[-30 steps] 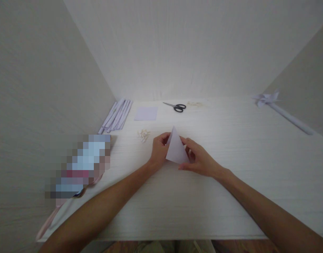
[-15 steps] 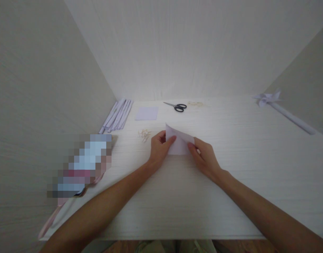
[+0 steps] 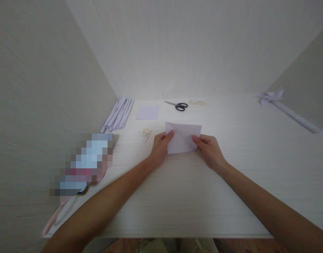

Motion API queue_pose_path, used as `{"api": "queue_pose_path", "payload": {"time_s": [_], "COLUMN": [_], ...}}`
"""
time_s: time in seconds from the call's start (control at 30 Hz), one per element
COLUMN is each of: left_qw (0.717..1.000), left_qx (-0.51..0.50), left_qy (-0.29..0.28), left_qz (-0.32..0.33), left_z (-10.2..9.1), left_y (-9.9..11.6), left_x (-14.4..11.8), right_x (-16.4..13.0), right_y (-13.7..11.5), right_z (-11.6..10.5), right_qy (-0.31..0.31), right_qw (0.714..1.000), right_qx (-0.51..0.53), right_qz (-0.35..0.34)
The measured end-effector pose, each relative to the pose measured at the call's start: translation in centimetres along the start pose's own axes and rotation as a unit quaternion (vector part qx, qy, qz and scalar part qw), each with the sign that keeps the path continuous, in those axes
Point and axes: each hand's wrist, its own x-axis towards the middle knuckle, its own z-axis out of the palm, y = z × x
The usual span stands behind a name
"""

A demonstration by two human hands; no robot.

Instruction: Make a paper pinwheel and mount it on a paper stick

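A pale lilac square of paper is spread open just above the white table, with a faint diagonal crease across it. My left hand pinches its left edge, thumb on top. My right hand pinches its right edge the same way. Both hands are level, with the sheet stretched between them at the middle of the table.
Black scissors lie at the back, with small pale pieces to their right. A flat lilac sheet, a row of rolled paper sticks and a small pile of pins lie back left. A paper pinwheel lies far right. Walls enclose three sides.
The paper was a folded triangle held upright one second ago. It has been unfolded into a flat square, and my hands have moved apart to its left and right edges.
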Motion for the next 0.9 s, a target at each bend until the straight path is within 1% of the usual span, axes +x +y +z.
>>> {"api": "queue_pose_path", "payload": {"time_s": [0.13, 0.23, 0.33, 0.43, 0.57, 0.7, 0.77, 0.8, 0.83, 0.87, 0.9], "left_qw": [1.000, 1.000, 0.999, 0.999, 0.999, 0.999, 0.999, 0.999, 0.999, 0.999, 0.999], "left_qx": [-0.010, -0.012, -0.019, -0.032, -0.035, -0.031, -0.028, -0.028, -0.028, -0.027, -0.024], "left_qy": [-0.006, 0.005, -0.001, -0.014, -0.006, -0.009, -0.004, 0.003, 0.011, 0.018, 0.021], "left_qz": [-0.005, -0.019, -0.030, -0.035, -0.038, -0.036, -0.036, -0.036, -0.036, -0.037, -0.041], "left_z": [0.0, 0.0, -0.1, 0.0, 0.1, -0.2, -0.5, -0.6, -0.7, -0.8, -0.8], "left_y": [0.1, 0.3, 0.5, 0.6, 0.6, 0.5, 0.6, 0.6, 0.6, 0.7, 0.8], "left_x": [0.0, 0.0, 0.0, 0.1, 0.0, 0.2, 0.4, 0.6, 0.7, 0.7, 0.8], "right_x": [0.3, 0.3, 0.4, 0.5, 0.5, 0.6, 0.6, 0.6, 0.5, 0.5, 0.5], "right_y": [-0.2, -0.4, -0.6, -0.8, -1.0, -0.6, -0.4, -0.4, -0.4, -0.6, -0.7], "right_z": [-0.1, -0.1, -0.1, -0.2, -0.3, -0.5, -0.7, -1.0, -1.3, -1.7, -2.2], "right_qy": [0.017, 0.003, -0.012, -0.012, -0.014, -0.026, -0.021, -0.007, 0.014, 0.038, 0.062], "right_qw": [0.997, 0.993, 0.989, 0.987, 0.987, 0.992, 0.997, 1.000, 0.999, 0.991, 0.973], "right_qx": [0.075, 0.114, 0.135, 0.145, 0.144, 0.110, 0.064, 0.029, -0.017, -0.076, -0.146], "right_qz": [0.028, 0.036, 0.052, 0.062, 0.070, 0.058, 0.028, -0.001, -0.044, -0.099, -0.166]}}
